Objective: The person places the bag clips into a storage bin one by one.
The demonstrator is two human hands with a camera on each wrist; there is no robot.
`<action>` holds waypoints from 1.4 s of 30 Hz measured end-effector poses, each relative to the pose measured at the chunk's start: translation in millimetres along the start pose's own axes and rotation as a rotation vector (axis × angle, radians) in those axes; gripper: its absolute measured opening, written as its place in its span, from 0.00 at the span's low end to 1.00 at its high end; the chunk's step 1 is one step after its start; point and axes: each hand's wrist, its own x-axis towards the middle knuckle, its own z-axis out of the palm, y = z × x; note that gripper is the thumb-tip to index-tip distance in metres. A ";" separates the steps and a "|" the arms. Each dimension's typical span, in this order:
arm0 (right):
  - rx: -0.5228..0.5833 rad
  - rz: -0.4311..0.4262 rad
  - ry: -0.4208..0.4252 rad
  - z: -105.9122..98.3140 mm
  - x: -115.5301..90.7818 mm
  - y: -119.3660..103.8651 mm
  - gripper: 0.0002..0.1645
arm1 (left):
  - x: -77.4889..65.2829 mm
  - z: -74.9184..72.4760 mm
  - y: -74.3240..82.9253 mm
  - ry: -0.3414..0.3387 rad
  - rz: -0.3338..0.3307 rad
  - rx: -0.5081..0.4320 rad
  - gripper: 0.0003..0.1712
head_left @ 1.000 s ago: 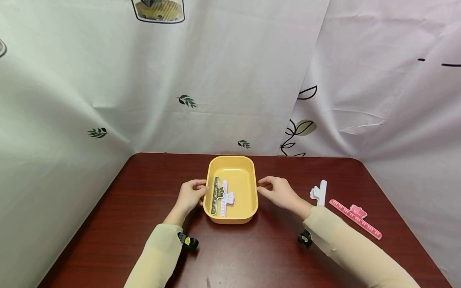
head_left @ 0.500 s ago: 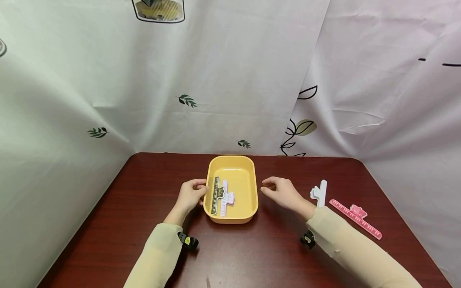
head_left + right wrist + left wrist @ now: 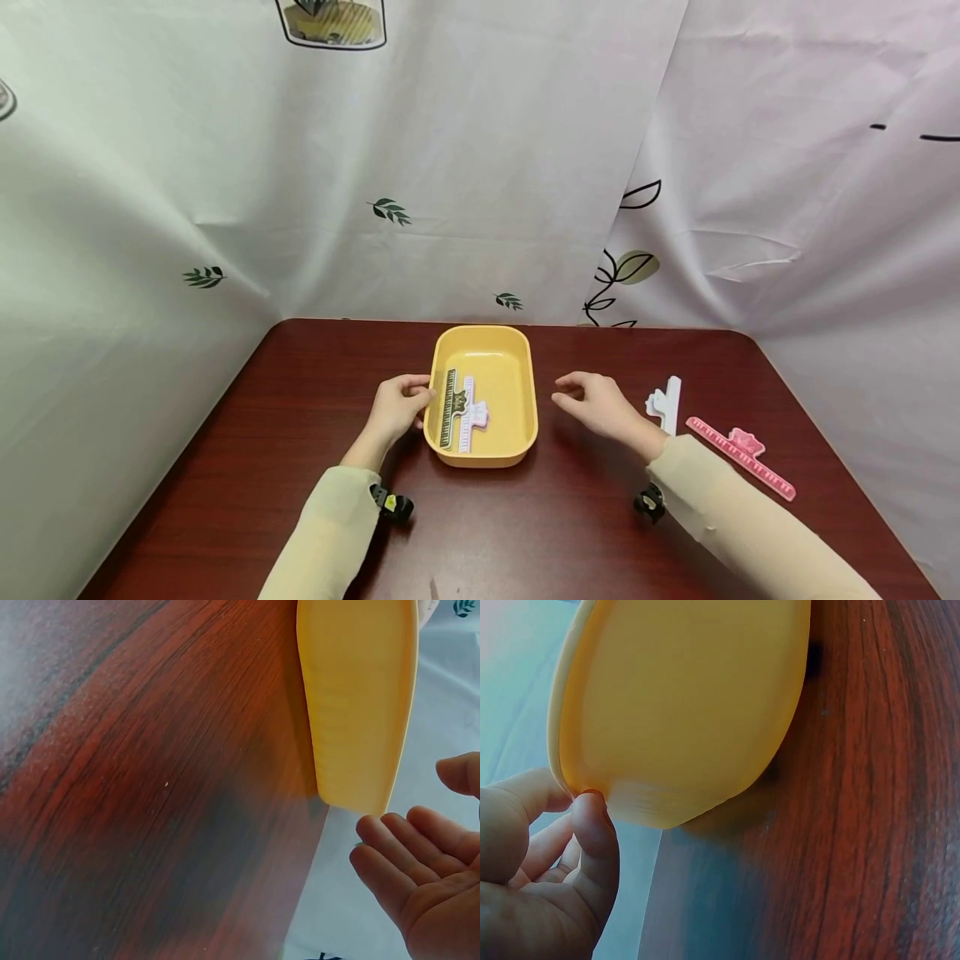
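A yellow rectangular tray (image 3: 510,367) with rounded corners stands near the table's far edge. Inside it, along its left side, lie a black ruler clip (image 3: 448,417) and a pale lilac ruler clip (image 3: 468,425), side by side. My left hand (image 3: 393,407) pinches the tray's left rim; the left wrist view shows thumb and fingers (image 3: 594,825) meeting at it. To the right of the tray, my right hand (image 3: 600,407) hovers apart from it, holding nothing. Its fingers (image 3: 397,881) are loosely extended in the right wrist view, thumb spread away.
A white clip (image 3: 672,403) and a pink ruler clip (image 3: 741,457) lie on the dark red wooden table (image 3: 480,533), right of my right hand; my right arm runs close by them. A printed white curtain (image 3: 450,150) hangs behind and beside the table.
My right hand has moved off the tray's right rim, a short way to the right. The left hand, the tray and the clips stay put.
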 end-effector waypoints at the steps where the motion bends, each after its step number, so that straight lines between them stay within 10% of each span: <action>1: -0.004 0.003 -0.001 -0.4 -0.3 0.6 0.19 | 0.0 -0.1 -0.1 0.000 0.000 0.001 0.21; 42: -0.085 0.041 0.013 -20.5 -9.0 29.5 0.23 | 1.0 -0.4 -2.0 0.000 0.006 -0.001 0.21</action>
